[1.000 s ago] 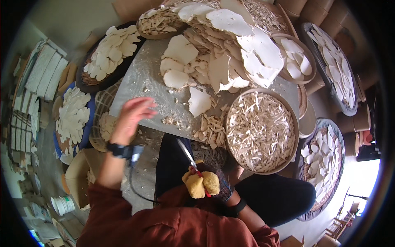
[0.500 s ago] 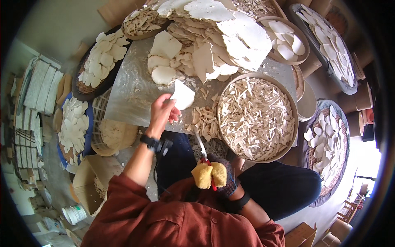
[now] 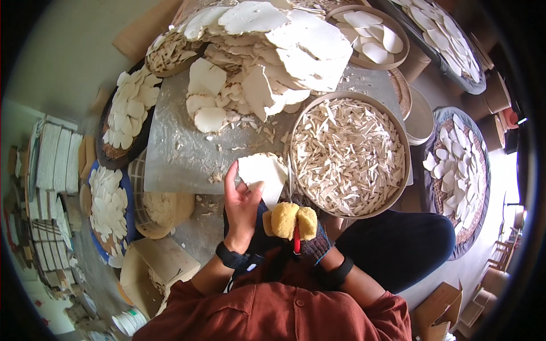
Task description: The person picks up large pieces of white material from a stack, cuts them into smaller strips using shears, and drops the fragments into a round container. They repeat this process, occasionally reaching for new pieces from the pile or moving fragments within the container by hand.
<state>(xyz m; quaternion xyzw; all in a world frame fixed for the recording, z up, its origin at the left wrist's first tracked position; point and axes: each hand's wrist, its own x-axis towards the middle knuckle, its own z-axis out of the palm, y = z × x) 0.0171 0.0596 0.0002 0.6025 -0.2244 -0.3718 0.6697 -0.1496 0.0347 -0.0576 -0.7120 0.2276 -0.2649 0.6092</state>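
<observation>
A flat, white, irregular slice (image 3: 263,173) is held between the thumb and fingers of my left hand (image 3: 243,206), which is bare. Its right edge lies against the blade of a pair of shears; whether the blade is cutting in cannot be made out. My right hand (image 3: 316,245), in a dark knitted glove, is closed round the shears (image 3: 296,244), whose red handles are wrapped in yellow padding. Just right of the blade stands a round tray (image 3: 407,162) full of narrow white strips. A large pile of pale sheets (image 3: 307,45) rises at the table's far side.
The metal table (image 3: 170,142) carries crumbs and broken bits. Round trays of white slices stand around: a blue-rimmed one (image 3: 109,204) at left, a dark one (image 3: 129,113) behind it, another (image 3: 455,170) at right. An open cardboard box (image 3: 165,262) sits at lower left.
My left hand has brought the white slice nearer to me and right, up to the shears' blade. The shears now point more straight ahead. The whole view has shifted slightly.
</observation>
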